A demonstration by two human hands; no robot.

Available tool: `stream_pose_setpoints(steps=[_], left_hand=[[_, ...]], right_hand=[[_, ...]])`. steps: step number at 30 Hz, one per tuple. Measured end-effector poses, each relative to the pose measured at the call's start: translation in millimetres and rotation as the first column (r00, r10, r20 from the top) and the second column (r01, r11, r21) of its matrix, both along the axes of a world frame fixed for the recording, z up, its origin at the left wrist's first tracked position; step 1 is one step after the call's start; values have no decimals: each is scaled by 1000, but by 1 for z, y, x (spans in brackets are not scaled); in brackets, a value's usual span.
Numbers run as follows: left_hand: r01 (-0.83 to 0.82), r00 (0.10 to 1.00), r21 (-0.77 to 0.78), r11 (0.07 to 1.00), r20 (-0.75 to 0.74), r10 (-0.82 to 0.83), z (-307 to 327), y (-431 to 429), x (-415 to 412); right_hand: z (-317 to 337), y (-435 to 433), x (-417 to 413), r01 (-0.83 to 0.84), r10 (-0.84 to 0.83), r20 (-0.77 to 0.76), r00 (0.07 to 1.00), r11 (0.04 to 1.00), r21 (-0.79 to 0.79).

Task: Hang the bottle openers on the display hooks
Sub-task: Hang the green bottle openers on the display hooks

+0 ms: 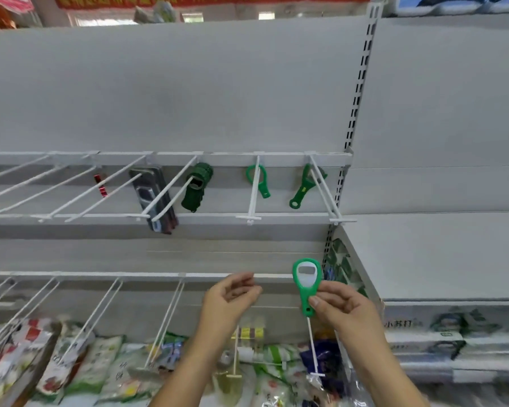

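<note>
Green-and-white bottle opener (306, 284): upright, wide head on top, narrow handle down. The right hand (341, 309) pinches the handle's lower part, thumb across the front, fingers behind. The head stands clear above the hand, in front of the lower rail (130, 274).

A white wire hook (313, 348) runs down and forward from just under the handle end; whether the opener touches it, cannot tell.

Left hand (229, 298): just left of the opener, apart from it, fingers loosely curled, grasping nothing.

Upper rail (177, 155), well above both hands: a green ring opener (257, 180) hangs at the back of one double hook (253, 198), a second green opener (304, 186) at the back of the rightmost hook (325, 192). Further left hang a dark green ribbed opener (197, 188), a black pack (155, 195) and a small red item (100, 185). The front lengths of these hooks are bare.

Edges: slotted upright (359, 83) bounds the bay close on the right; the grey back panel (188, 83) is open above. Snack packets (100, 362) crowd the space under the lower hooks. Boxes (423, 327) sit on the shelf right of the right hand.
</note>
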State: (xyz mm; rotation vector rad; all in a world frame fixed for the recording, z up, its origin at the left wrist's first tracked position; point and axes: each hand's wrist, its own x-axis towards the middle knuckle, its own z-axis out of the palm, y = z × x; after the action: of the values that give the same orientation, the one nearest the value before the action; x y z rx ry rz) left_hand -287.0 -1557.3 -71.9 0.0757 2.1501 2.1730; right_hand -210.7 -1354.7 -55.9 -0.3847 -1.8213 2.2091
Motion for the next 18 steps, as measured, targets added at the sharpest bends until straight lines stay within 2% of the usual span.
stream_pose_setpoints(steps=[6,11,18], left_hand=[[-36,998,-14,999,51,36,-19,-48,43],[-80,996,-15,997,35,81,-31,-72,57],[-92,996,-37,995,11,93,-38,-94,65]], right_hand=[[6,-38,-8,-63,63,-42,997,998,11],[15,-59,-6,-135,132,-91,987,990,-30],[36,-73,-9,-137,130,-161,978,990,-32]])
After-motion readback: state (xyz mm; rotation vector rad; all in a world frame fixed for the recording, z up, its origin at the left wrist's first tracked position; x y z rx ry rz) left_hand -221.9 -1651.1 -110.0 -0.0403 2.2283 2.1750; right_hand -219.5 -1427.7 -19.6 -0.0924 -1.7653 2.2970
